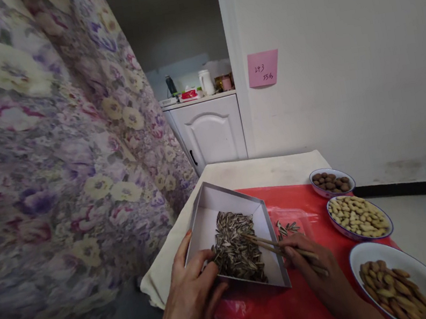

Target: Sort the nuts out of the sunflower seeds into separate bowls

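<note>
A grey-white open box lies on the red cover, with a heap of striped sunflower seeds inside. My left hand grips the box at its near left wall, some fingers reaching over the rim to the seeds. In my right hand is a pair of wooden chopsticks, held over the box's right wall with their tips in the heap. Whether a seed is pinched between the tips is too small to tell. Right of the box, a few sunflower seeds lie on a clear plastic tray.
Along the table's right side stand three bowls: one of round brown nuts, one of peanuts and one of long brown nuts. A floral curtain hangs at the left. Behind are a white cabinet and a wall with a pink note.
</note>
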`<action>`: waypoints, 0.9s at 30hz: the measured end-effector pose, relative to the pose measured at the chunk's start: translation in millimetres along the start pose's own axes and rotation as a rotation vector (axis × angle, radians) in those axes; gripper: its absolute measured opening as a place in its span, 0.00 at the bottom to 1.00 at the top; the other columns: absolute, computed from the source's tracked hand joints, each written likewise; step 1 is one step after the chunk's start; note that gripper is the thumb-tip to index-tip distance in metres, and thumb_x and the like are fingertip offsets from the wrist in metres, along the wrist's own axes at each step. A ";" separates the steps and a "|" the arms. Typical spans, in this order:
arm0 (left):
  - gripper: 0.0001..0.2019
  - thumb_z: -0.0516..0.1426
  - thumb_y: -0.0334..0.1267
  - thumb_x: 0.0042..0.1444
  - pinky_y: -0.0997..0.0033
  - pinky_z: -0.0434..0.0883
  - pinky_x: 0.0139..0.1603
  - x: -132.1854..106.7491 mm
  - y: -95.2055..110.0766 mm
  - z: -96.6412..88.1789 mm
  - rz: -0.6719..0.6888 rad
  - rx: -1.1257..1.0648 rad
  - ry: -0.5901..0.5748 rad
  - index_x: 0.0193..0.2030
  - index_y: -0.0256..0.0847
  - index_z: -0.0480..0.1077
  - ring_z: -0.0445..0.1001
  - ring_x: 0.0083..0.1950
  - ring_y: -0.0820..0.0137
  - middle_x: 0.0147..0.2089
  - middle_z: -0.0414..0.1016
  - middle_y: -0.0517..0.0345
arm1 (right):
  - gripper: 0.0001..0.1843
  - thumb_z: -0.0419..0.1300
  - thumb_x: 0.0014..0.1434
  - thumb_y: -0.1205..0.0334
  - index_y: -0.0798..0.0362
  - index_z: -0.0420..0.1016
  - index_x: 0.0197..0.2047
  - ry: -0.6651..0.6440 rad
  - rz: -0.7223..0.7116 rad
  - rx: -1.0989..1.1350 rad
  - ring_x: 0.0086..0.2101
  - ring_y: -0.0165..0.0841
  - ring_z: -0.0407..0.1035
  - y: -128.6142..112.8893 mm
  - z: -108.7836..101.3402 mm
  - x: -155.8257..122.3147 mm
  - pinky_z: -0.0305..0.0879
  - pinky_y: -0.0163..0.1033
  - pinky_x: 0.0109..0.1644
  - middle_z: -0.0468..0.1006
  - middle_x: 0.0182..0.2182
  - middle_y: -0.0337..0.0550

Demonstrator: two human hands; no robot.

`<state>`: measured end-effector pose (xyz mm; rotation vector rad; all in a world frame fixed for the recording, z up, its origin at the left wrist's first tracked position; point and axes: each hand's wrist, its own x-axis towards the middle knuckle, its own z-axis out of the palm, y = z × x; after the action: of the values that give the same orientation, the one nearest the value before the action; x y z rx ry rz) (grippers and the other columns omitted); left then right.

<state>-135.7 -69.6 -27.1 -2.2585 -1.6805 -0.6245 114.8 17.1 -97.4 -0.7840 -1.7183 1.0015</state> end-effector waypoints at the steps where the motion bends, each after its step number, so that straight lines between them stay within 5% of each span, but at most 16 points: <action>1: 0.03 0.57 0.32 0.58 0.36 0.61 0.64 -0.3 0.0 0.1 -0.002 0.000 -0.002 0.35 0.43 0.67 0.43 0.73 0.47 0.49 0.70 0.55 | 0.12 0.52 0.69 0.56 0.50 0.75 0.42 0.001 0.005 0.001 0.32 0.33 0.71 -0.5 -1.2 0.0 0.68 0.35 0.35 0.75 0.32 0.41; 27: 0.04 0.58 0.31 0.57 0.36 0.63 0.62 -0.9 -0.2 1.4 -0.011 0.006 -0.008 0.34 0.42 0.67 0.44 0.72 0.46 0.49 0.71 0.54 | 0.14 0.51 0.68 0.56 0.51 0.74 0.37 0.103 -0.024 -0.135 0.32 0.36 0.71 -3.4 -14.0 4.9 0.65 0.37 0.36 0.75 0.31 0.42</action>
<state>-135.8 -69.6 -28.7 -2.2524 -1.6966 -0.6137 126.3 23.5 -89.6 -0.8847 -1.7149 0.8211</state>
